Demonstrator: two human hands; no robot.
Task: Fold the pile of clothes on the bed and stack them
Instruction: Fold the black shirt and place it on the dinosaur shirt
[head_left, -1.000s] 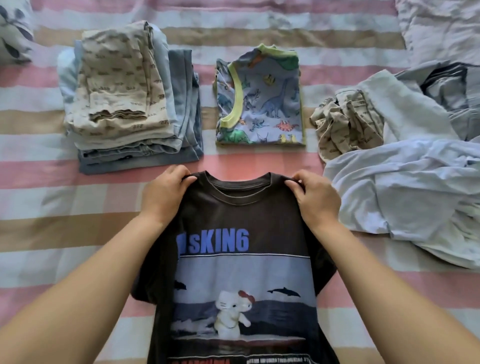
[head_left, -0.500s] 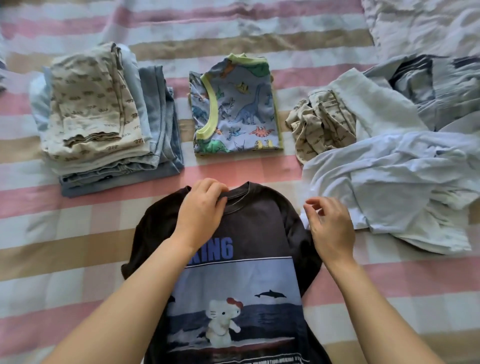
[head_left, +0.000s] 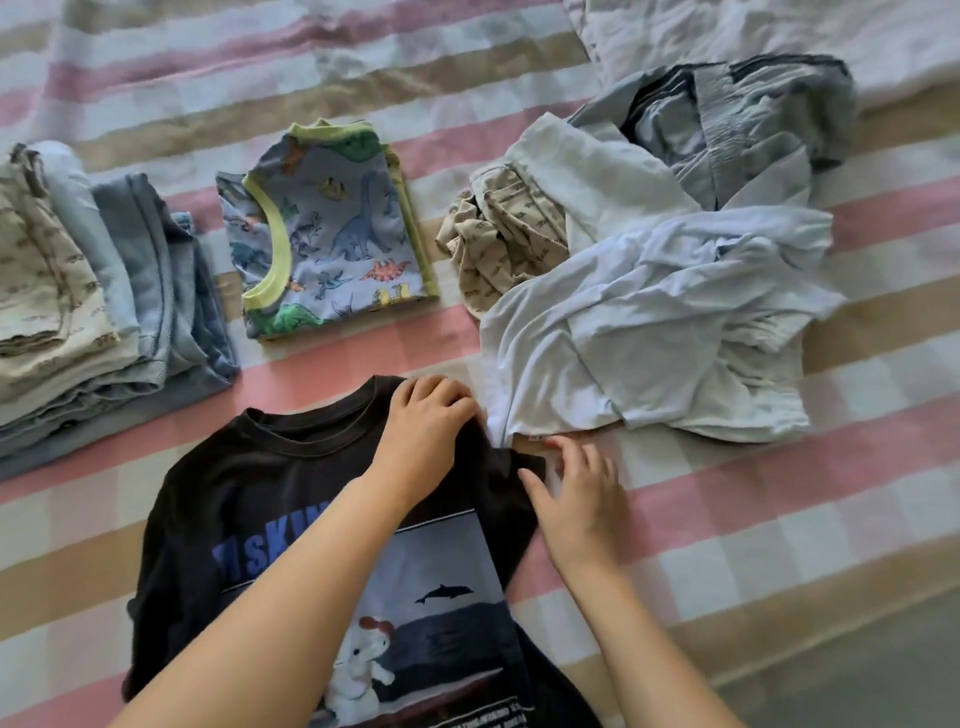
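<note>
A black printed T-shirt (head_left: 249, 499) lies face up on the striped bed, collar toward the far side. My left hand (head_left: 423, 421) reaches across it and presses flat on its right shoulder. My right hand (head_left: 579, 488) has its fingers at the edge of the right sleeve, spread, thumb on the black cloth. A stack of folded clothes (head_left: 98, 312) sits at the far left. Beside it lies a folded dinosaur-print shirt (head_left: 332, 234). An unfolded pile of pale blue and beige clothes (head_left: 649, 291) lies at the right.
The striped pink, tan and white bedspread (head_left: 779, 519) covers the bed. A crumpled white sheet (head_left: 753, 36) lies at the far right corner. The bed's edge and grey floor (head_left: 857, 675) show at the lower right.
My left hand moved from the collar's left side across to the right shoulder. My right hand let go of the shoulder and dropped to the sleeve. The view shifted right.
</note>
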